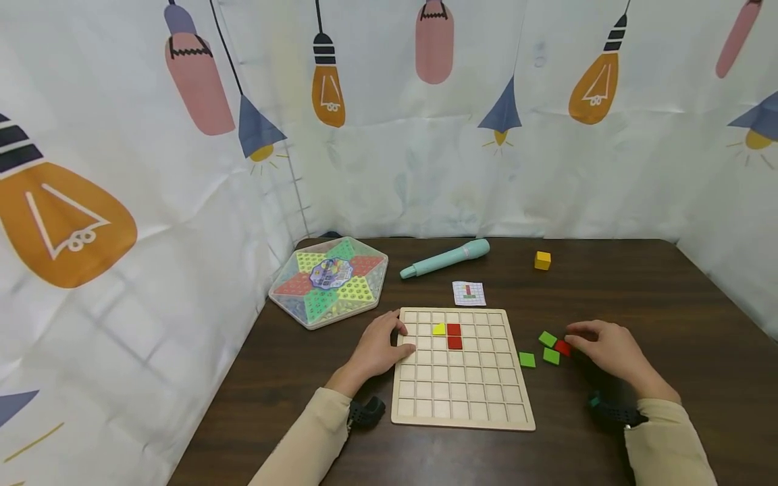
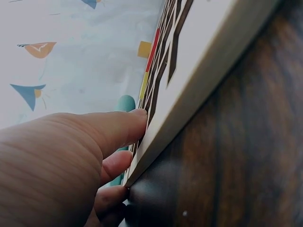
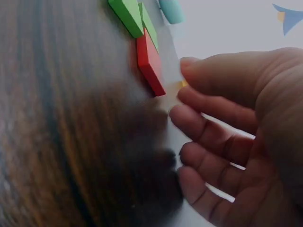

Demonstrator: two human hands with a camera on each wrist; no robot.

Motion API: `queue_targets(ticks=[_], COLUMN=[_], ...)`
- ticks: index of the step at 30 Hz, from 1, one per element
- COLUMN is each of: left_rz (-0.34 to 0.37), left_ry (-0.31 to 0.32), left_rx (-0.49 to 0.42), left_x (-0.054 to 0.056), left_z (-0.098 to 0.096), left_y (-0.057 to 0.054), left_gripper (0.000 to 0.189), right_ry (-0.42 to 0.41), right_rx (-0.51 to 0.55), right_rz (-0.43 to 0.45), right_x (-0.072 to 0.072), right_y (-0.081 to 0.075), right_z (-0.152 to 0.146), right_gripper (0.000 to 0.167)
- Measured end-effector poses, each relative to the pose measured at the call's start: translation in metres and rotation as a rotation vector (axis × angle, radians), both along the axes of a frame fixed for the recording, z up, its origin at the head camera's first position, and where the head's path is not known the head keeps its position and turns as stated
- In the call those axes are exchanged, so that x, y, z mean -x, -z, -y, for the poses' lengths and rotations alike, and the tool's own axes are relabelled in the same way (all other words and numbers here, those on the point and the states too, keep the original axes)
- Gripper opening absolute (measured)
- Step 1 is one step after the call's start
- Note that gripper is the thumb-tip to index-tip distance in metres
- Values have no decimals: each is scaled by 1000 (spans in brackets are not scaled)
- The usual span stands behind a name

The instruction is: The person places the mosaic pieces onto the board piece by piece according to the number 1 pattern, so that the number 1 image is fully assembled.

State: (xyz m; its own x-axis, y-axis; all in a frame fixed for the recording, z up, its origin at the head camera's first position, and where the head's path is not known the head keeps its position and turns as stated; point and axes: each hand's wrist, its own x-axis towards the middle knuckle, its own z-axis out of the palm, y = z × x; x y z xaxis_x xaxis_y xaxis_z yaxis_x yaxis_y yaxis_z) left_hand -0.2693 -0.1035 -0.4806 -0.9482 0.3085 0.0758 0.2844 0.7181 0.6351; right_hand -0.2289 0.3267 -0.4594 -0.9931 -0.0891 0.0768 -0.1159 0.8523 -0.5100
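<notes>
Okay, left hand (image 1: 377, 345) is on the left edge of the wooden board (image 1: 458, 391): thumb and forefinger spread apart, both laid over the rim. Fingertips touch the board, resting rather than pinching; how hard they press, can't tell.

Right hand (image 1: 610, 351) is right of the board, palm side toward the table (image 1: 687, 304). Fingers loosely bent, thin gap between thumb and forefinger, nothing held. Fingertips are just beside the loose red tile (image 1: 562, 347); actual contact, can't tell.

That red tile sits on the table next to two green tiles (image 1: 551, 356), touching at least one of them. A third green square (image 1: 527, 360) lies closer in, right by the board's right edge.

On the board grid: yellow piece (image 1: 439, 329) in the second row from the far edge, upper red square (image 1: 454, 329) directly right of it, lower red square (image 1: 454, 343) one cell nearer the person.

Past the far edge: small pattern card (image 1: 469, 293), then a teal stick (image 1: 446, 258). Yellow cube (image 1: 542, 260) far right, hexagonal game box (image 1: 331, 280) far left.
</notes>
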Motion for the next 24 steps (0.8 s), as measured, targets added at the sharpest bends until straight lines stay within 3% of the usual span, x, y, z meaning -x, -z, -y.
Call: queue_targets(ticks=[4,11,15,24], left_rz=[-6,-14,-11,-1], left_ry=[15,21,21,13], left_rx=[-3,-22,-22,-24], left_x=[0,0,-2,-3], left_z=[0,1,2,1], left_y=[2,1,1,-3], left_gripper=[22,22,22,22], right_ry=[-4,-48,-76,-12], right_rx=[-33,1,-14,-27], right_rz=[53,115,97,14], right_x=[-1,-2,-2,3], right_y=[-2,-3,0,5], right_z=[-6,-8,-4,5], right_gripper=[47,49,48,33])
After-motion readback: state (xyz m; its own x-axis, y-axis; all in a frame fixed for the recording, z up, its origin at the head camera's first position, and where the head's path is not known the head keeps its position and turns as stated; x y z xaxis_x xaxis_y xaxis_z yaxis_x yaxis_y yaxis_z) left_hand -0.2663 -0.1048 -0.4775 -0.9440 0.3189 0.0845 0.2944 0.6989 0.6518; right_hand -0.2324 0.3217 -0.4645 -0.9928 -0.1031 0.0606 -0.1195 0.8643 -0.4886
